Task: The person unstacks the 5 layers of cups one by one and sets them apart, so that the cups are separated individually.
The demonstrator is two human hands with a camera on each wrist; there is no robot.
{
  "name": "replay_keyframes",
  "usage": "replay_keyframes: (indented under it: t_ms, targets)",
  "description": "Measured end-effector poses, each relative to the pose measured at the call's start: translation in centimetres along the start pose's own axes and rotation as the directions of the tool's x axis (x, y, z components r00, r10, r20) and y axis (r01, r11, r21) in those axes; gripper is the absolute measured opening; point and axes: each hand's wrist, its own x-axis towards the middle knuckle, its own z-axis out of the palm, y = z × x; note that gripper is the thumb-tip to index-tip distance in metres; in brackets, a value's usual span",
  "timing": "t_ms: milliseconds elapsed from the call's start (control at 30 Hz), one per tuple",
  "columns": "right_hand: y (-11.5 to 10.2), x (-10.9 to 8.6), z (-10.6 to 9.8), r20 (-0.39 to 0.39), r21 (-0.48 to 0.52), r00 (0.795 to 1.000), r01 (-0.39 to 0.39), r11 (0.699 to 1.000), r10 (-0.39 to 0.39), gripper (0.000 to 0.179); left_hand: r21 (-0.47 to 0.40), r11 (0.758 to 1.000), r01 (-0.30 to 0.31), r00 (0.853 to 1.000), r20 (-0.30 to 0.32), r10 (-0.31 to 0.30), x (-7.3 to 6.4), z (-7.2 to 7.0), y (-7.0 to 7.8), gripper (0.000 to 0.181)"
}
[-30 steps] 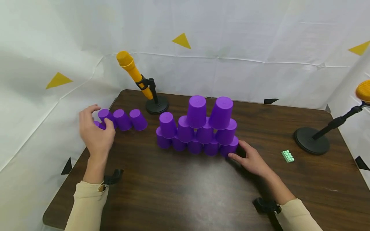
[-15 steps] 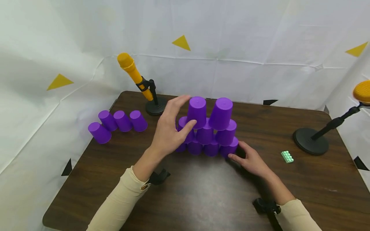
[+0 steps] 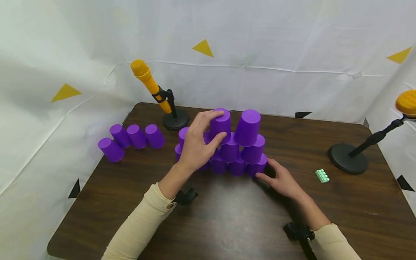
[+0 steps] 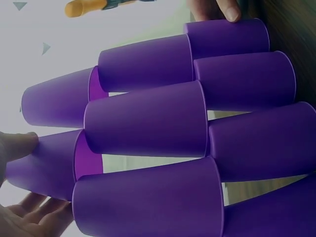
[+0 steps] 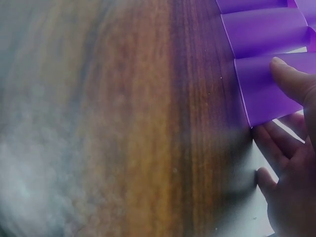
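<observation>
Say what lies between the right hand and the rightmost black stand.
The head view shows a green toy brick between the right hand and that black stand.

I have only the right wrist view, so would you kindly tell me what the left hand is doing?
Observer: The left hand grips the left purple cup of the two in the top row of the stack.
Operator: Thank you; do any cups sit apart from the stack?
Observer: Yes, four loose purple cups sit to its left.
Operator: And what lies to the right of the right hand?
Observer: A pale green toy brick.
</observation>
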Motion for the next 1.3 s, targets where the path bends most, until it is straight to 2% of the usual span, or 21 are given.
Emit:
replay_keyframes:
  t_ms: [67,133,267,367,467,567,667,733,800,900,967,1067,1167,1300]
  targets:
    - [0.0,0.0,-0.1,0.003,0.002,1.000,-0.007,1.000,0.007,0.067,-0.030,1.000,-0.005,1.000,-0.015,0.004,0.0,-0.1,0.4,0.048]
    - [-0.1,0.0,-0.1,0.006,0.003,1.000,-0.010,1.000,0.010,0.067,-0.067,0.998,-0.008,0.999,-0.034,0.006,0.0,-0.5,1.4,0.046]
    - [0.0,-0.1,-0.1,-0.001,0.001,1.000,-0.001,1.000,0.001,0.065,-0.091,0.996,-0.005,0.994,-0.110,-0.005,-0.6,-2.2,3.8,0.043]
    - [-0.1,-0.1,-0.1,-0.008,0.001,1.000,0.011,1.000,-0.011,0.062,-0.069,0.998,-0.001,0.980,-0.200,-0.013,-1.6,-4.3,4.4,0.041]
    - [0.0,-0.1,-0.1,-0.011,-0.002,1.000,0.012,1.000,-0.012,0.060,-0.018,1.000,0.026,0.955,-0.294,-0.030,-3.1,-6.7,3.8,0.040]
    - [0.0,-0.1,-0.1,-0.007,0.002,1.000,0.007,1.000,-0.007,0.060,0.050,0.992,0.112,0.924,-0.372,-0.086,-4.9,-9.3,2.2,0.041]
    - [0.0,-0.1,-0.1,-0.003,0.007,1.000,0.003,1.000,-0.003,0.060,0.122,0.958,0.259,0.880,-0.438,-0.182,-6.9,-11.7,-0.1,0.042]
    - [0.0,-0.2,-0.1,0.001,0.008,1.000,0.001,1.000,-0.001,0.061,0.182,0.913,0.366,0.845,-0.476,-0.244,-8.6,-13.1,-2.9,0.044]
    - [0.0,-0.2,-0.1,0.004,0.008,1.000,-0.003,1.000,0.003,0.061,0.243,0.855,0.458,0.810,-0.511,-0.288,-10.2,-14.4,-5.5,0.045]
    - [0.1,-0.1,0.0,0.006,0.006,1.000,-0.010,1.000,0.010,0.062,0.321,0.777,0.541,0.778,-0.543,-0.318,-12.2,-15.8,-9.1,0.046]
    - [0.1,-0.1,0.0,0.007,0.007,1.000,-0.016,1.000,0.016,0.063,0.360,0.745,0.562,0.772,-0.551,-0.316,-12.7,-16.3,-10.2,0.045]
    - [0.0,-0.1,0.0,0.010,0.006,1.000,-0.021,1.000,0.021,0.063,0.404,0.716,0.569,0.779,-0.544,-0.312,-13.2,-16.8,-11.5,0.044]
    - [0.0,-0.1,0.0,0.009,0.006,1.000,-0.026,1.000,0.026,0.063,0.436,0.699,0.566,0.792,-0.522,-0.316,-13.3,-17.1,-12.4,0.043]
    - [0.0,-0.2,0.1,0.006,0.010,1.000,-0.025,1.000,0.025,0.063,0.454,0.675,0.582,0.791,-0.508,-0.340,-13.4,-17.2,-13.0,0.043]
